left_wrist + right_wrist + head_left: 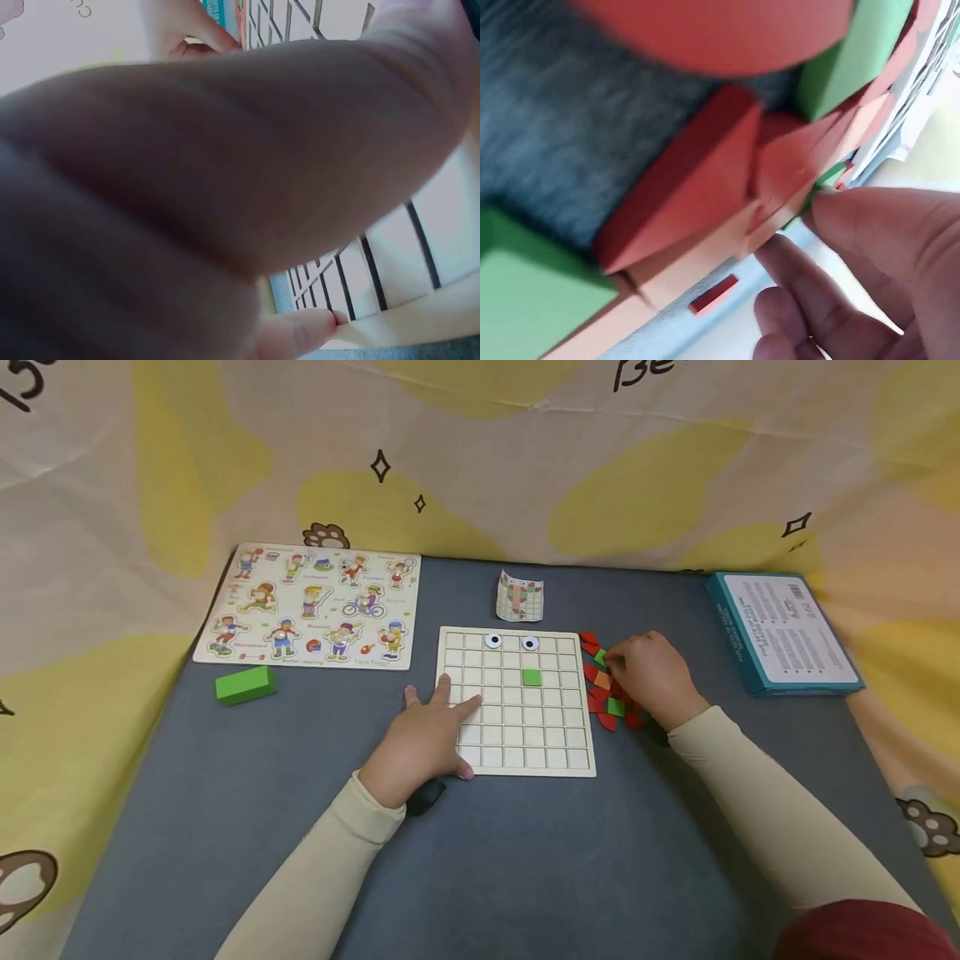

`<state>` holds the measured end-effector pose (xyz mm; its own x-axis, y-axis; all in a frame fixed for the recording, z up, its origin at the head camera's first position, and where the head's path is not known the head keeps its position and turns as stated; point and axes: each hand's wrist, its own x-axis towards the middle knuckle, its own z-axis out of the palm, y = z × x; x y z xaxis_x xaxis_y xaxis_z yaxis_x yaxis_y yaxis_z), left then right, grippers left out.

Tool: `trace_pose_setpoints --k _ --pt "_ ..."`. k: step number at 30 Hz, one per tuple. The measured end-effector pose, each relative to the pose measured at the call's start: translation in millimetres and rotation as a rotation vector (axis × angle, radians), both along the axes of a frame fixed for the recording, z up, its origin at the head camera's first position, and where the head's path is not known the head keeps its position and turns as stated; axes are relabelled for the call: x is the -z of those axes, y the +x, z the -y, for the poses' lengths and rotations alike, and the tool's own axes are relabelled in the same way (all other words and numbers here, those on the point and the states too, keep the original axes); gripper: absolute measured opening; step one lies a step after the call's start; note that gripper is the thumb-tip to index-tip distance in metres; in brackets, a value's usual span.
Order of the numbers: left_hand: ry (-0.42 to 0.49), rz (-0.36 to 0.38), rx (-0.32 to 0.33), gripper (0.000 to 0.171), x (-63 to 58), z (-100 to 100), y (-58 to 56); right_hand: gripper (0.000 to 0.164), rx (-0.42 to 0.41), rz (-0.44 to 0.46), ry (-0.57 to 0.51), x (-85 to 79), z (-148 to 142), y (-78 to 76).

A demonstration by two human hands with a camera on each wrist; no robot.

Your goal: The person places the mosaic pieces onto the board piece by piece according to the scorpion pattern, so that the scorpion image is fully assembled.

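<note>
A pale wooden grid board (510, 763) lies flat mid-table. Near its top edge sit two round eye pieces (492, 642), with one green square tile (532, 677) below them. My left hand (420, 739) rests with spread fingers on the board's left side. To the right of the board is a loose pile of red pieces (608, 721), with an orange square (602, 680) and another green tile (615, 707) among them. At this pile, thumb and finger of my right hand (652, 681) pinch a green square tile (831, 176), partly hidden by the fingertips.
A sports-picture puzzle board (300, 606) lies at the back left, with a green block (246, 685) in front. Behind the grid board stands a small curled pattern card (519, 597). A teal-edged box (787, 631) lies at the right. Patterned cloth (480, 460) hangs behind the table.
</note>
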<state>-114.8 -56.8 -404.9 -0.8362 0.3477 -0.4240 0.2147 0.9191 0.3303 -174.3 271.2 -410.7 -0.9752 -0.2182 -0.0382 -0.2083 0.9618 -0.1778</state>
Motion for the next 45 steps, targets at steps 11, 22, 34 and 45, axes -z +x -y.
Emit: trace_pose_setpoints --k 11,22,34,45 --pt "0.009 -0.015 0.001 0.108 1.4 1.4 0.5 0.02 -0.005 0.05 0.011 2.3 0.2 -6.5" --pt "0.003 -0.009 0.0 0.108 0.6 2.5 0.2 0.016 -0.223 -0.052 -0.12 -16.3 51.2 -7.3" --pt "-0.002 -0.024 0.024 0.109 4.7 3.0 -0.3 0.016 -0.531 -0.062 -0.078 0.1 135.6 -8.3" --pt "-0.001 -0.02 0.019 0.108 -0.9 0.1 0.7 0.009 -0.467 -0.171 0.031 3.9 128.9 4.6"
